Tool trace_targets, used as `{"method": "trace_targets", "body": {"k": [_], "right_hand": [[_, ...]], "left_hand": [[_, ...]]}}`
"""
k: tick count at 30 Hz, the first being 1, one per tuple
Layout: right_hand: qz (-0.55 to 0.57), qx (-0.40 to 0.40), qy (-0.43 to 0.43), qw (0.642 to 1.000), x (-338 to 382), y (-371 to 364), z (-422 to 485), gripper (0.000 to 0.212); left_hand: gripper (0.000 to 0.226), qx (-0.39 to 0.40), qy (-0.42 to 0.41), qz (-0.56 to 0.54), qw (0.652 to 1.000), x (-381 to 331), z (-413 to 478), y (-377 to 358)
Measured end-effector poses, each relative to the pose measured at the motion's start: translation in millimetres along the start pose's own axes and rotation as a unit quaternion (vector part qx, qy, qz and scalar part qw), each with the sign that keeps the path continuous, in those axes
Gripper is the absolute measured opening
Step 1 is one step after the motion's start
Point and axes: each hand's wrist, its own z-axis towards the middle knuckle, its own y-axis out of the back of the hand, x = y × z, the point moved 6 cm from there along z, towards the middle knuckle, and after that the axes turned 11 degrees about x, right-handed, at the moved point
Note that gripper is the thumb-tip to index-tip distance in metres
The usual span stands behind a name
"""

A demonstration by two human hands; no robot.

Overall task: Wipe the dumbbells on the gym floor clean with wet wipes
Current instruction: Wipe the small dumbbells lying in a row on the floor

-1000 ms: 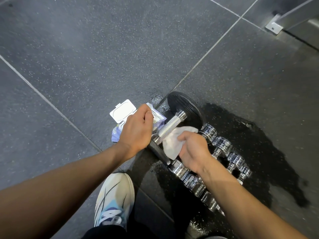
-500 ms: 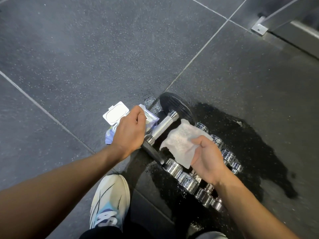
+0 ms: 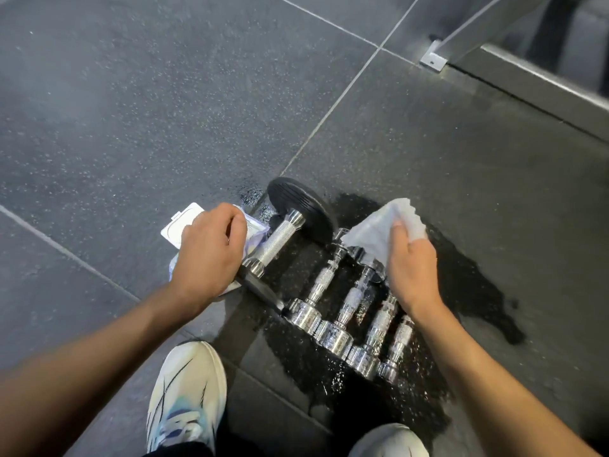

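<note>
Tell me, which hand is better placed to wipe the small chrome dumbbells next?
Right. The right hand pinches the white wet wipe just over the row of small chrome dumbbells. The left hand holds no wipe; it grips the white-lidded wipes pack beside the big black-plated dumbbell.

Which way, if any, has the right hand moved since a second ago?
Yes: the right hand carried the wipe off the black dumbbell, rightward.

Soft purple-white wipes pack [image 3: 253,230] was mostly buried under the left hand [image 3: 207,255] — label unreadable, grip unclear. Far heads of the small chrome dumbbells [image 3: 351,300] hid behind the white wet wipe [image 3: 372,234] and right hand [image 3: 412,275] — and the pale right shoe [image 3: 389,440] got cropped at the bottom.
</note>
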Motion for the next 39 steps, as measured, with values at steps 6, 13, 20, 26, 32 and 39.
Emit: {"method": "trace_targets", "body": {"k": [6,13,20,26,32,39], "right_hand": [[-0.032,0.107,0.095,0.989,22.8,-33.8,8.3,0.057],[-0.085,0.057,0.133,0.986,6.2,-11.1,18.6,0.065],[-0.422,0.261,0.124,0.859,-25.4,-84.0,1.5,0.057],[-0.484,0.23,0.153,0.83,-17.6,-110.9,-44.7,0.083],[-0.361,0.368,0.136,0.846,-18.5,-126.0,-90.3,0.084],[-0.372,0.33,0.191,0.846,-32.9,-125.9,-127.3,0.074]], "left_hand": [[0.027,0.073,-0.064,0.116,0.989,-20.7,-13.7,-30.0],[0.035,0.058,-0.078,0.219,0.971,-22.3,-14.3,-38.4],[0.036,0.044,-0.089,0.244,0.965,-21.4,-13.8,-39.6],[0.036,0.043,-0.09,0.26,0.961,-20.2,-14.7,-41.0],[0.036,0.041,-0.09,0.267,0.959,-18.7,-13.7,-41.7],[0.037,0.041,-0.093,0.274,0.956,-18.8,-13.2,-41.9]]}}
